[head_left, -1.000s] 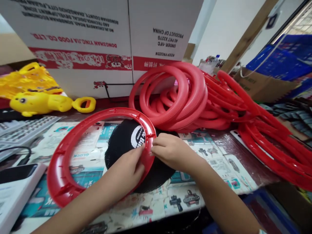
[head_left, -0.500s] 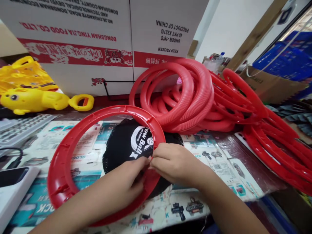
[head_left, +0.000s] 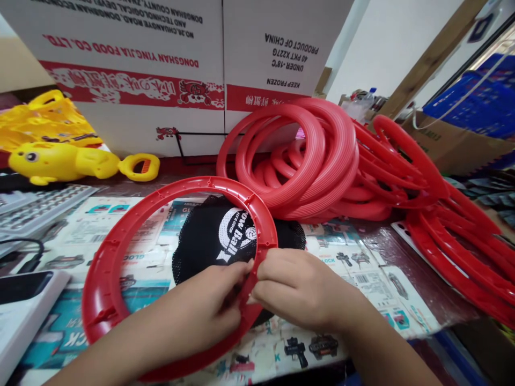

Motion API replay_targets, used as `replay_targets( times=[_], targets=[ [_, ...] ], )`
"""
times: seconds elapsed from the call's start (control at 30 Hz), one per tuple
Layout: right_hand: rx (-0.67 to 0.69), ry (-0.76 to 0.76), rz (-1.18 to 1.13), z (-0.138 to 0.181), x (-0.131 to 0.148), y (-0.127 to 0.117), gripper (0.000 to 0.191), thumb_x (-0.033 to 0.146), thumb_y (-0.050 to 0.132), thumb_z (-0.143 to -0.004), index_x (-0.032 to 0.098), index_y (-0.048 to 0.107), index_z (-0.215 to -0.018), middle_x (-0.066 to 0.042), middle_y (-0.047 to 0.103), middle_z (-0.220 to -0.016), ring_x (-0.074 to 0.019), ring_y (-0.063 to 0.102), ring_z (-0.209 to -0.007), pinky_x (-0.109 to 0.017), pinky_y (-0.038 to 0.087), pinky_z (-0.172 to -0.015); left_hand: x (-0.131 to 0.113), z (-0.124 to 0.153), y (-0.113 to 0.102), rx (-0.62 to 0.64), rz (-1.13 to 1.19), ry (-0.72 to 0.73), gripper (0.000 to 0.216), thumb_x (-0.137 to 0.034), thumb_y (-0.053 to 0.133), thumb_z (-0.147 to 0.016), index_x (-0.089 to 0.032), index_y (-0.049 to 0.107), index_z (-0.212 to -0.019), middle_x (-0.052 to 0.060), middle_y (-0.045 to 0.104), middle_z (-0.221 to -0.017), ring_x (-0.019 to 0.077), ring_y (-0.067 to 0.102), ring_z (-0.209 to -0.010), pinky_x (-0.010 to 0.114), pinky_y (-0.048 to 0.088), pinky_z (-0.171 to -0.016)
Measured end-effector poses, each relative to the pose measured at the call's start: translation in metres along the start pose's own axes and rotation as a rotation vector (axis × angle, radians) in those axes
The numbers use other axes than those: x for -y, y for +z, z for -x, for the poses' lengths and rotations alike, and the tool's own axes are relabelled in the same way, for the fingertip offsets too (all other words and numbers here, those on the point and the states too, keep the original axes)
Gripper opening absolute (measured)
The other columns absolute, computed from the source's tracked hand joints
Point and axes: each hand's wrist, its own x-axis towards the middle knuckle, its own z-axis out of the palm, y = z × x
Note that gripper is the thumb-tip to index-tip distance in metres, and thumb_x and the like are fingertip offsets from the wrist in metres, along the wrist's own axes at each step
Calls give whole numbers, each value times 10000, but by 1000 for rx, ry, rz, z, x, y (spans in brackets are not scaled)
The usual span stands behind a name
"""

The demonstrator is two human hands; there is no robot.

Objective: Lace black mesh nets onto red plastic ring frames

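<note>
Hands are meeting at the ring's (head_left: 102,289) right rim: left hand (head_left: 209,311) and right hand (head_left: 300,289) are both pinching the mesh (head_left: 201,241) against it. Mesh is lying under the ring's right half. Pulling it taut and even looks wise.

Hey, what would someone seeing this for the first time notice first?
The big red ring at the front of the table, pinched at its right rim by the left hand and right hand, with a black mesh disc bearing a white logo under it. Behind, a pile of red rings leans against a white box, and a yellow toy lies at far left.
</note>
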Motion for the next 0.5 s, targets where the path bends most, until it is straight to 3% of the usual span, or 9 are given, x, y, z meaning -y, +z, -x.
replay_targets(
  times=[0.27,0.37,0.5],
  targets=[
    [58,138,47,1,-5,7,274,227,452,-950,152,596,-729,-21,534,-737,-120,413,-664,-246,327,-583,2,-3,3,-11,101,-16,176,-147,459,-780,-232,535,-915,-30,624,-841,132,563,-691,231,396,-604],
    [118,174,44,1,-8,10,221,267,523,-920,148,625,-765,-27,560,-757,-129,449,-686,-256,341,-598,1,-4,5,-31,79,-30,184,-130,457,-775,-223,527,-918,-19,632,-832,135,561,-671,233,386,-589],
    [100,245,-9,1,-4,16,204,262,569,-875,148,629,-717,-20,583,-735,-126,471,-678,-258,336,-592,-2,-4,5,-50,51,-20,189,-110,439,-772,-220,525,-900,-11,633,-824,141,549,-662,241,377,-587]
  ],
)
